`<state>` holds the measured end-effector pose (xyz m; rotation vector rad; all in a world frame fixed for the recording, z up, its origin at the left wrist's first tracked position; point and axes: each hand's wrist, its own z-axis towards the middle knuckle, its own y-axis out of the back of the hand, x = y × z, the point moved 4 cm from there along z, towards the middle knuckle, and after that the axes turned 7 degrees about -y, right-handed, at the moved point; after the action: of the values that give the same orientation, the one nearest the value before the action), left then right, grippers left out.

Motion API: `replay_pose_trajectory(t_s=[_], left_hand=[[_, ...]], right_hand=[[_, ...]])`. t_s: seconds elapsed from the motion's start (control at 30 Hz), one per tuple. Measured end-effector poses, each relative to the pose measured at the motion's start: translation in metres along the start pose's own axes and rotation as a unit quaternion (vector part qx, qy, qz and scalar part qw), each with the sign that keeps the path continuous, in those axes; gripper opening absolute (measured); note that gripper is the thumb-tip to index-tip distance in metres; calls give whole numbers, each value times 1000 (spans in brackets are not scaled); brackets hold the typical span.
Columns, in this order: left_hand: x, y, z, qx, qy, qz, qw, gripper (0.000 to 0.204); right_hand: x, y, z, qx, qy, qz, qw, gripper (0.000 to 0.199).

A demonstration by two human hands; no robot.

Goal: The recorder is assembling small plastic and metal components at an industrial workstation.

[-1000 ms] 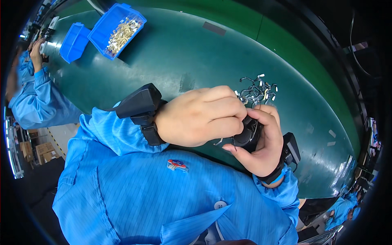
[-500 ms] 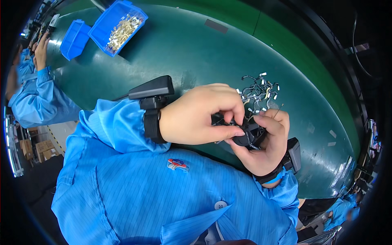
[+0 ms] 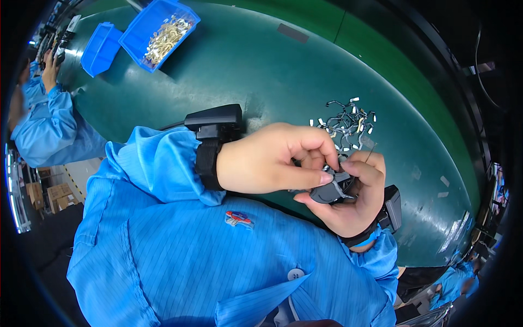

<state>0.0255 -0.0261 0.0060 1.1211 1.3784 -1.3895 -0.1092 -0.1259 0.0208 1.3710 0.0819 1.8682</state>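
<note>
A small dark grey moulded plastic part (image 3: 325,192) sits between my two hands, in front of my chest. Its rounded side faces up; much of it is hidden by fingers. My left hand (image 3: 275,158) is closed, its thumb and forefinger pinching at the top edge of the part. Cupped around the far side of the same part, my right hand (image 3: 359,191) grips it between thumb and fingers. A thin metal rod (image 3: 372,151) sticks up beside the right fingers; what it belongs to cannot be seen. Just beyond the hands lies a heap of short black cables with white connectors (image 3: 348,122).
On the green table (image 3: 234,65), at the far left, stand a blue bin of small brass-coloured pieces (image 3: 166,41) and a smaller blue bin (image 3: 101,50). A person in blue (image 3: 49,120) sits at the left edge. A dark flat strip (image 3: 292,32) lies at the far side.
The plastic part has turned so its rounded grey face shows more. My left hand has shifted slightly right and its fingers have moved along the part. The person at left has lowered a hand slightly.
</note>
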Motion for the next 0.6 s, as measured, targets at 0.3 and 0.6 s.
replay_pose_trajectory(t_s=[0.3, 0.6], left_hand=[[8, 2, -1, -11, -37, -24, 999, 22], [-12, 9, -2, -90, -244, 206, 943, 20]], right_hand=[[-7, -5, 0, 30, -28, 100, 994, 76], [-13, 3, -4, 36, -120, 220, 968, 24]])
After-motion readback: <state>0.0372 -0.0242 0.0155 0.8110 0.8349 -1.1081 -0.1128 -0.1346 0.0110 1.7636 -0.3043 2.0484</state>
